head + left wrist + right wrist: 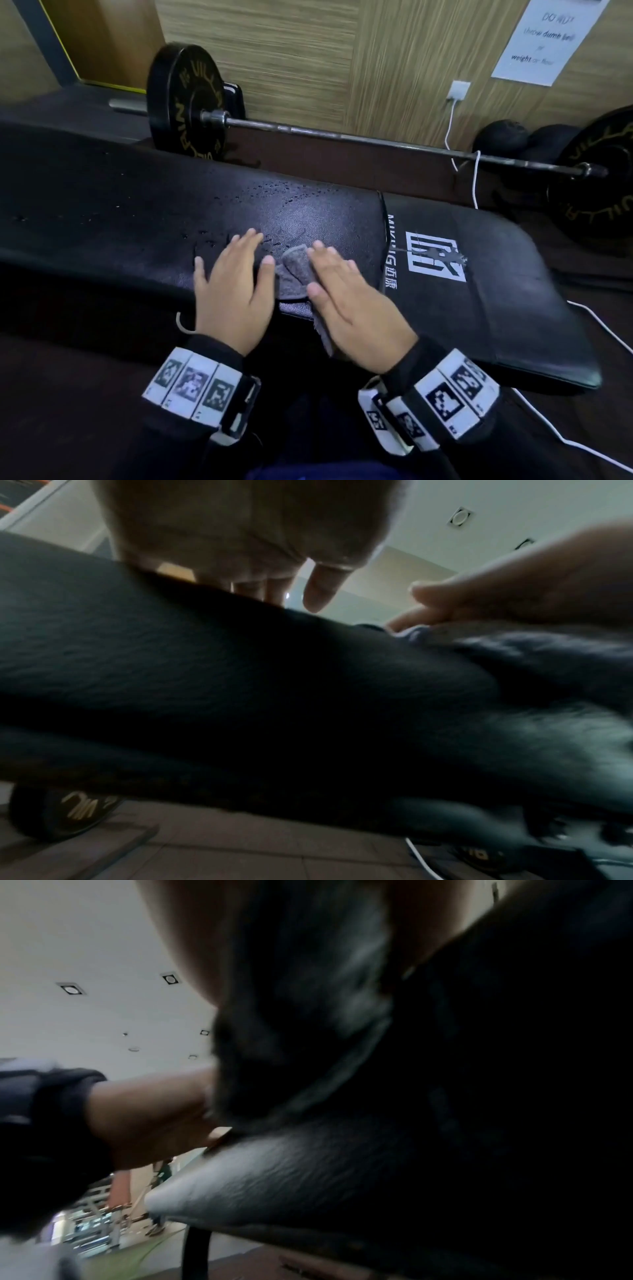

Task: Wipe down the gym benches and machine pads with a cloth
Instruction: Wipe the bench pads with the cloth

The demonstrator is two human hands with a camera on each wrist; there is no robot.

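A long black padded bench (120,212) runs left to right, with water droplets (274,192) on its top. A small grey cloth (294,274) lies near the bench's front edge, one end hanging over it. My right hand (325,270) lies flat on the cloth with straight fingers, pressing it to the pad. My left hand (239,260) rests flat on the bare pad just left of the cloth, holding nothing. The left wrist view shows the left palm (240,534) over the pad (205,683) and the right hand (514,588) on the cloth (514,647). The right wrist view is blurred: cloth (291,1015), pad edge (308,1172).
A barbell (342,135) with black plates (185,102) lies behind the bench along the wooden wall. A white cable (476,178) hangs from a socket (459,90) and runs across the floor at right. The bench's right section carries a white logo (435,257). Dark balls (500,137) sit by the wall.
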